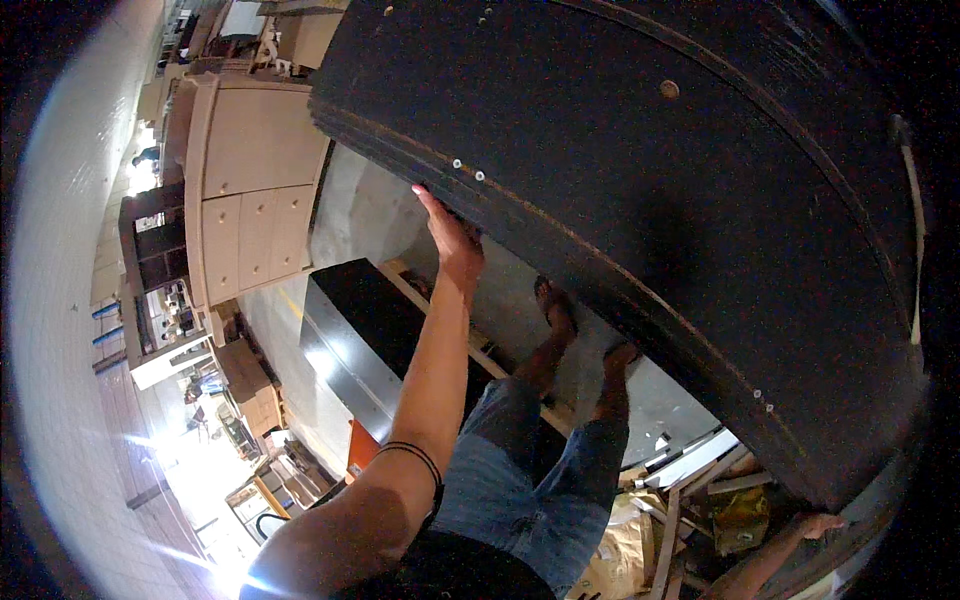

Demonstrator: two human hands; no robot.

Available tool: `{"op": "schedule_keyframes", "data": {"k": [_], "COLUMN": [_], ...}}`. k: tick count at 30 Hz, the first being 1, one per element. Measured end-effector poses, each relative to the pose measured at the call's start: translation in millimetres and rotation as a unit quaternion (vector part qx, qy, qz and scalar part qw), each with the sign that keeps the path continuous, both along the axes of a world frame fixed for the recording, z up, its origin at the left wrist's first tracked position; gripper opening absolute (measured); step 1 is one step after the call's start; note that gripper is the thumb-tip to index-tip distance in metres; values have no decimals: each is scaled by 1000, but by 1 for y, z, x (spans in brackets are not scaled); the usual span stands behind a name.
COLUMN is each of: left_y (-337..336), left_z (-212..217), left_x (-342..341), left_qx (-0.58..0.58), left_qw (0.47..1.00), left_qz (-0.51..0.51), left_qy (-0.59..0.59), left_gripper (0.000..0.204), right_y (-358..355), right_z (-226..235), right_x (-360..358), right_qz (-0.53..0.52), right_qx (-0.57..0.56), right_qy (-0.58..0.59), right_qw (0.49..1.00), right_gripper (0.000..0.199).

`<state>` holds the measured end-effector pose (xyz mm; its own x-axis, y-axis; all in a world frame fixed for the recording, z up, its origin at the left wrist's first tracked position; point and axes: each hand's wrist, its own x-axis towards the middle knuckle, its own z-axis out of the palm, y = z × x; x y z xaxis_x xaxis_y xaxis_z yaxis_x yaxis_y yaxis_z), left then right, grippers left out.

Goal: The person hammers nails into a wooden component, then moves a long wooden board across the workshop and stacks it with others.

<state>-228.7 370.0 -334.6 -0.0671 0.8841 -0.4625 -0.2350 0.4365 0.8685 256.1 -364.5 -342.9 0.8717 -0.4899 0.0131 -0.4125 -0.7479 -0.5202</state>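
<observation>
A large, black, flat-faced piece with a brown-worn edge [560,130] slants before the person, whose left hand [456,243] meets its near edge, right hand [815,526] by its lower corner; I can't tell whether either's fingers grip.

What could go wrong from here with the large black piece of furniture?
The black furniture piece might slide past the left hand at its edge and strike the feet nearby. A step to the right could perhaps end in a trip over the cluttered wood strips.
</observation>
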Motion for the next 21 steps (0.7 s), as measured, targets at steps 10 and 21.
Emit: {"op": "schedule_keyframes", "data": {"k": [10,21], "left_y": [2,-16], "left_z": [36,80], "left_x": [-42,105], "left_qx": [186,480], "left_qw": [718,727], "left_qz": [77,-167], "left_qy": [666,462], "left_gripper": [52,29], "right_y": [123,325], "right_z": [64,79], "right_x": [-40,-127], "right_qz": [64,424], "right_qx": [-105,-243], "right_qy": [-17,-151], "right_qw": [992,859], "right_gripper": [52,53]}}
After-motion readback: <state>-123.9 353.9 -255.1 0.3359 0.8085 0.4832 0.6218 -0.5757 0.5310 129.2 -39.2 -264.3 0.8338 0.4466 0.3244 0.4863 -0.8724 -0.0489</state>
